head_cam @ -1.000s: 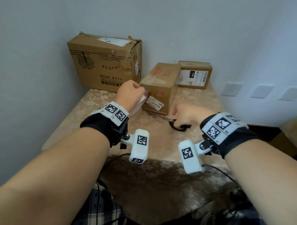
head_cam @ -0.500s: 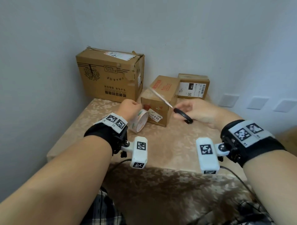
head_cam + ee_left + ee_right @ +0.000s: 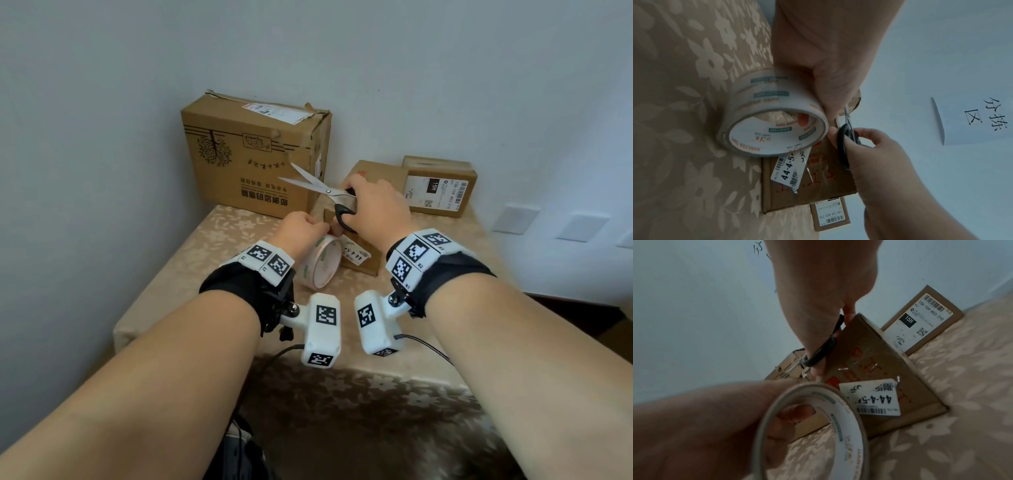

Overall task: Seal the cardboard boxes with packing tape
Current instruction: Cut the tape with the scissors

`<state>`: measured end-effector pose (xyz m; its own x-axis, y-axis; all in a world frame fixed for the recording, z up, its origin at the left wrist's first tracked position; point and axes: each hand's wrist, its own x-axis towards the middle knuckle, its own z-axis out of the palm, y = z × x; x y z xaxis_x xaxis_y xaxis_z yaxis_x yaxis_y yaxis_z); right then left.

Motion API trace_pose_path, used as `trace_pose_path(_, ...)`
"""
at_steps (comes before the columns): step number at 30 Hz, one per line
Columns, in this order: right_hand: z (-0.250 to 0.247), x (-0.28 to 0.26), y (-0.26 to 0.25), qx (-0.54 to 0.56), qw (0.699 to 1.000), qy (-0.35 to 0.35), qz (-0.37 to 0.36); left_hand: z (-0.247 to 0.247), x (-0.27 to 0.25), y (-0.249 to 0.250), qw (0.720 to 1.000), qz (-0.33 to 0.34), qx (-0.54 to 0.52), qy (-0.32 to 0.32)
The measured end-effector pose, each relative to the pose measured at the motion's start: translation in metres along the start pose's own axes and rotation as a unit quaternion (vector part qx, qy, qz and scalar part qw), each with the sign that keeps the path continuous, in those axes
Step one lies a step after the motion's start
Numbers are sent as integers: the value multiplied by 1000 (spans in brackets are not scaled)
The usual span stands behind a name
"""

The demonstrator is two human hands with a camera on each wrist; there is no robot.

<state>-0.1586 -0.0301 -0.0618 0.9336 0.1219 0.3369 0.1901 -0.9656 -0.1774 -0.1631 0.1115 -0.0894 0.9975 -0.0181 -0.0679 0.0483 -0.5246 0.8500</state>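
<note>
My left hand [image 3: 301, 228] grips a roll of clear packing tape [image 3: 322, 262] by its rim, a finger inside the core [image 3: 803, 121], just in front of a small cardboard box [image 3: 370, 255] with a white "44-4-5" label [image 3: 789, 172]. My right hand [image 3: 376, 209] holds black-handled scissors [image 3: 323, 190] above that box, fingers through the loops [image 3: 844, 146]. The blades stand apart and point left toward the big box [image 3: 253, 154]. In the right wrist view the tape roll [image 3: 838, 426] fills the foreground.
A third small box [image 3: 438, 186] with a barcode label stands at the back right against the wall. All boxes sit on a table with a beige floral cloth [image 3: 212, 246]. A paper sheet with printed characters [image 3: 972, 116] hangs on the wall.
My right hand picked the scissors up off the table, raised them and swung them left over the small box, blades now apart. The left hand drew the tape roll slightly back from the box.
</note>
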Motion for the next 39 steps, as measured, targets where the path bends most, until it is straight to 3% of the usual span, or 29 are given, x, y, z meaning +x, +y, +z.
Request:
trace_pose_path(12,6,1,4,72,997,7,18,-4,-3,8,982,-2,189,-18)
trace_pose_path(15,5,2,5,100,995,5,25,-5,-5,1,994,18,112,-9)
trace_pose_path(18,5,1,11,136,990,-13,15,-4,-10,-6,1000,-10,-8,-6)
trace_pose_path(22,-19,-9,18,273,961,-47,0,1,-14,-4,997,-17,-72,5)
trace_pose_path(24,-41,-18,19,300,950,-84,17,4,-15,-1,997,-14,-73,5)
trace_pose_path(28,-73,-41,25,218,931,-289,48,8,-19,4,996,-14,-87,24)
trace_pose_path(30,-80,-52,31,194,914,-346,81,9,-21,5,996,-13,-84,32)
trace_pose_path(33,-85,-62,39,210,891,-382,129,7,-25,5,998,-13,-54,42)
trace_pose_path(39,-84,-61,42,232,876,-391,159,4,-20,0,998,7,-20,52)
